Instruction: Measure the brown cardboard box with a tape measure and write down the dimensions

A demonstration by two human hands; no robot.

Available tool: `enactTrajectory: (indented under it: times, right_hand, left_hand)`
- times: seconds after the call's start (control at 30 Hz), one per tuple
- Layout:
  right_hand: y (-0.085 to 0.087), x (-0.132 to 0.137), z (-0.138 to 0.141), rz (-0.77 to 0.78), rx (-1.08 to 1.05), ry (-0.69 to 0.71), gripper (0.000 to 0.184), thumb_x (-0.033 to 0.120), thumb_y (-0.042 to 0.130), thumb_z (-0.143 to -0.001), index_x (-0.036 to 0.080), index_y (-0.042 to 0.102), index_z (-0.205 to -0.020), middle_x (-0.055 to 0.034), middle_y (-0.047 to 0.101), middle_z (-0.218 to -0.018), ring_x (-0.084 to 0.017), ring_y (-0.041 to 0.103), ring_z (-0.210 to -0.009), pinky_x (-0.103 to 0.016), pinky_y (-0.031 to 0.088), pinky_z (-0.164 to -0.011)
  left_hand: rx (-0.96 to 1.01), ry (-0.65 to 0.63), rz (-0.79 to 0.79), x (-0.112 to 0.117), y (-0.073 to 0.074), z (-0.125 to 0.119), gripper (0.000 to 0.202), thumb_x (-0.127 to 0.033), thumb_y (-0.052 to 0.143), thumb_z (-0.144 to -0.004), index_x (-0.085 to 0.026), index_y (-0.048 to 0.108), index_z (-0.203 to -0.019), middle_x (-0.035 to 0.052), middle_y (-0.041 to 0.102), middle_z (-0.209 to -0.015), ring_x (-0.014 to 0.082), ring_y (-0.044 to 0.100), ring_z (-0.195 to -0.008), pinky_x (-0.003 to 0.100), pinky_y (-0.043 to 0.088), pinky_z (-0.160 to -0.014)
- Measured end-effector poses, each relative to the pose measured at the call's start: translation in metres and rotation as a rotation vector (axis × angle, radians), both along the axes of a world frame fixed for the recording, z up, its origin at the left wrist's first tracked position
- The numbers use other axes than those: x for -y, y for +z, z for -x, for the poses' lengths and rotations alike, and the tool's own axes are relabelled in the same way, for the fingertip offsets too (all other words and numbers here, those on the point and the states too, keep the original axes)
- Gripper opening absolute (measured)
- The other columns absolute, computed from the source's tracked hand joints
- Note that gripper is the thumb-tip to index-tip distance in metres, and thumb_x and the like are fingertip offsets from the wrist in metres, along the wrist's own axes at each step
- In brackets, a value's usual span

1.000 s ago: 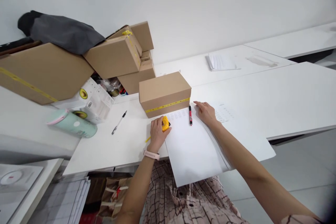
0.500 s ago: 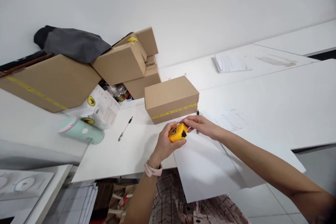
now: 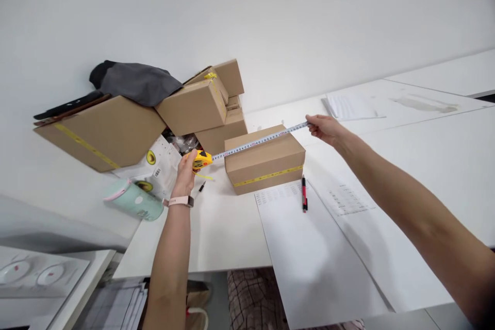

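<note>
Tape measure is split between both hands over the box (image 3: 266, 157): yellow case (image 3: 203, 159) just left of the box, blade (image 3: 255, 143) drawn out and slanting across above the box top, its tip past the far right corner. Can't tell if the blade touches the cardboard.

Left hand (image 3: 186, 172) is curled round the rear of the case, blade mouth facing the box; whether the thumb is on the lock, can't see. Right hand (image 3: 327, 129) is pinched on the blade tip, thumb against fingers — end hook hidden in the grip.

Handling, my read: case light, hard, a bit slick, so palm it from behind and leave the mouth free. Blade thin and springy — stiff enough to span the box, but likely to buckle if pushed or twisted. Take it at the end, off the edges; it would probably snap back if let go unlocked. Box looks stiff and fairly light; contents unknown.

Pose: left forearm steep, wrist left of the box, pink band (image 3: 181, 200) on it. Right forearm comes in diagonally from lower right, hand higher than the left. Red pen (image 3: 304, 196) and sheets (image 3: 301, 247) lie in front of the box.
</note>
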State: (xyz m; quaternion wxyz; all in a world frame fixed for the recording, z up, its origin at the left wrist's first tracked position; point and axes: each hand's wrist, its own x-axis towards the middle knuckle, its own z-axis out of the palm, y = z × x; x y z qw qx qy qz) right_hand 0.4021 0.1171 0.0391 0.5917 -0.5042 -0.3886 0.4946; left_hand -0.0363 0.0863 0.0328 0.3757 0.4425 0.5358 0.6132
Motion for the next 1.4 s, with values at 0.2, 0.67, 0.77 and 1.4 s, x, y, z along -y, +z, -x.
enactTrajectory:
  times: [0.2, 0.67, 0.77, 1.4]
  right_hand:
    - [-0.042, -0.026, 0.028, 0.103, 0.091, -0.067, 0.034, 0.029, 0.07, -0.089, 0.022, 0.046, -0.067, 0.0036, 0.046, -0.056, -0.009, 0.038, -0.053, -0.024, 0.033, -0.05]
    - [-0.045, -0.016, 0.058, 0.182, 0.28, 0.11, 0.024, 0.042, 0.072, -0.084, 0.019, 0.065, -0.089, -0.0078, 0.07, -0.102, -0.017, 0.063, -0.09, -0.024, 0.05, -0.065]
    - [-0.045, -0.014, 0.056, 0.172, 0.352, 0.111, 0.026, 0.044, 0.072, -0.084, 0.019, 0.066, -0.09, -0.0087, 0.07, -0.101, -0.017, 0.064, -0.088, -0.024, 0.051, -0.064]
    - [-0.042, -0.015, 0.059, 0.179, 0.52, 0.111, 0.034, 0.052, 0.07, -0.083, 0.018, 0.067, -0.084, -0.012, 0.074, -0.097, -0.021, 0.068, -0.081, -0.031, 0.054, -0.065]
  left_hand:
    - [-0.01, 0.03, 0.043, -0.016, -0.009, 0.014, 0.058, -0.063, 0.082, -0.052, -0.018, 0.06, -0.082, -0.0014, 0.065, -0.068, 0.0127, 0.056, -0.058, 0.023, 0.033, -0.053]
    - [-0.033, -0.084, 0.049, -0.032, -0.02, 0.004, 0.056, -0.063, 0.08, -0.061, -0.017, 0.068, -0.092, 0.0044, 0.071, -0.08, 0.0162, 0.063, -0.068, 0.025, 0.037, -0.057]
    - [-0.037, -0.1, 0.029, -0.037, -0.02, 0.009, 0.057, -0.06, 0.082, -0.062, -0.018, 0.068, -0.098, 0.0058, 0.073, -0.09, 0.0182, 0.066, -0.077, 0.026, 0.042, -0.062]
    - [-0.181, -0.228, 0.177, -0.065, -0.005, 0.021, 0.038, -0.036, 0.062, -0.096, -0.017, 0.058, -0.129, 0.0109, 0.06, -0.129, 0.0247, 0.064, -0.109, 0.047, 0.056, -0.091]
